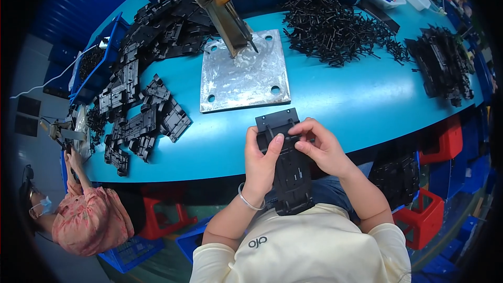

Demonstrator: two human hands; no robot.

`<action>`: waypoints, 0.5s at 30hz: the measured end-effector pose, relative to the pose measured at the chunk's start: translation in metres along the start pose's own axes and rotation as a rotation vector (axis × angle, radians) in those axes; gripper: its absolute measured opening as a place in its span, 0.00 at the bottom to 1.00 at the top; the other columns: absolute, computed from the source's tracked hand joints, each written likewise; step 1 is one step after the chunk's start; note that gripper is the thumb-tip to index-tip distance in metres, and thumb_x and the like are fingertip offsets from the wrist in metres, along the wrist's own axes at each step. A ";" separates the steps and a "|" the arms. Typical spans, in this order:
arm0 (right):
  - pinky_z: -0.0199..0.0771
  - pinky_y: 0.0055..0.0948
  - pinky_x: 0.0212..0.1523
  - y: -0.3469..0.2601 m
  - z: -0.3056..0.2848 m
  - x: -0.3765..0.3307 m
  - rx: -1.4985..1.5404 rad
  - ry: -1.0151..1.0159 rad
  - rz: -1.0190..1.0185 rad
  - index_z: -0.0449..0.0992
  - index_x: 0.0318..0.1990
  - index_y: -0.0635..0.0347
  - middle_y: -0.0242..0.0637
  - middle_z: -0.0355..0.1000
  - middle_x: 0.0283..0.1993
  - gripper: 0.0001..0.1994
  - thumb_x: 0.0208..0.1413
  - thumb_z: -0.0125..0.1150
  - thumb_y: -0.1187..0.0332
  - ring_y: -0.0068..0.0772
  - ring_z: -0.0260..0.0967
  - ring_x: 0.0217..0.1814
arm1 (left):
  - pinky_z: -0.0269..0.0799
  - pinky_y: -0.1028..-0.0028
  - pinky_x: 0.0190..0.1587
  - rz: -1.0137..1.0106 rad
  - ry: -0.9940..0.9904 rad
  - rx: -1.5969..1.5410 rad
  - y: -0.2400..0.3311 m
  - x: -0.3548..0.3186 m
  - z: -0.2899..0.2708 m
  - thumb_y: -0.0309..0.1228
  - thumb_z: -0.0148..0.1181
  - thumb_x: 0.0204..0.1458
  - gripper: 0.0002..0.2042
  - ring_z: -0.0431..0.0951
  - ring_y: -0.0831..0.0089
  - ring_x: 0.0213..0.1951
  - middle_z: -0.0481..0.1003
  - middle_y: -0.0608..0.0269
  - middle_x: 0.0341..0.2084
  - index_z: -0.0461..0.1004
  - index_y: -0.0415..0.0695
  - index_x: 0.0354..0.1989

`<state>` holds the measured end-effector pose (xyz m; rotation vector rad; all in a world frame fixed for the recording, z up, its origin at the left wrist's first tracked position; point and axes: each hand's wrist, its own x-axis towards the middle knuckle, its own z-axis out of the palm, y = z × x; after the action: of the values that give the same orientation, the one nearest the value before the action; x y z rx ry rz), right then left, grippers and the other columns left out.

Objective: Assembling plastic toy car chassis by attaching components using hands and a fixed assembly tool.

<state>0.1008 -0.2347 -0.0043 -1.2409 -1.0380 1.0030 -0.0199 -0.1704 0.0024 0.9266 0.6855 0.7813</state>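
Casing (292,175), long and black, extends from our left hand (260,165) toward us, its edge clamped there, seemingly to steady it for our right hand (326,149), half-curled just beside (whether pinching anything, we cannot tell).

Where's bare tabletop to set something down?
Free: blue tabletop right of the metal plate, this side of the small-piece heap; another patch between plate and left black parts. Crowded: the left side and the right stack.
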 end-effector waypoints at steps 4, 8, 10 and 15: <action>0.51 0.11 0.25 -0.008 0.003 -0.003 -0.094 0.011 0.073 0.64 0.36 0.59 0.26 0.53 0.25 0.16 0.36 0.58 0.76 0.13 0.49 0.25 | 0.64 0.82 0.33 -0.004 -0.003 -0.025 0.000 0.000 0.001 0.26 0.50 0.44 0.11 0.65 0.81 0.31 0.65 0.62 0.30 0.57 0.39 0.35; 0.49 0.10 0.20 -0.002 0.010 -0.002 -0.213 0.062 0.066 0.63 0.35 0.58 0.24 0.52 0.23 0.19 0.32 0.62 0.74 0.12 0.46 0.21 | 0.64 0.81 0.34 -0.040 0.006 -0.017 0.001 0.000 0.000 0.26 0.50 0.44 0.12 0.66 0.80 0.31 0.65 0.61 0.30 0.56 0.40 0.36; 0.49 0.10 0.20 0.001 0.012 -0.001 -0.250 0.079 0.030 0.62 0.36 0.58 0.25 0.52 0.24 0.20 0.32 0.62 0.74 0.12 0.46 0.21 | 0.64 0.81 0.34 -0.068 0.008 -0.032 0.003 0.000 0.000 0.26 0.50 0.44 0.12 0.66 0.80 0.31 0.65 0.61 0.30 0.55 0.40 0.36; 0.51 0.12 0.23 0.002 0.014 0.003 -0.251 0.072 -0.017 0.58 0.43 0.57 0.27 0.52 0.28 0.27 0.30 0.64 0.72 0.15 0.48 0.25 | 0.66 0.80 0.33 -0.069 -0.019 -0.059 0.010 -0.001 -0.001 0.26 0.49 0.45 0.14 0.67 0.79 0.32 0.65 0.60 0.31 0.53 0.40 0.38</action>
<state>0.0882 -0.2283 -0.0053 -1.4592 -1.1407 0.8264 -0.0243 -0.1671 0.0109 0.8519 0.6705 0.7273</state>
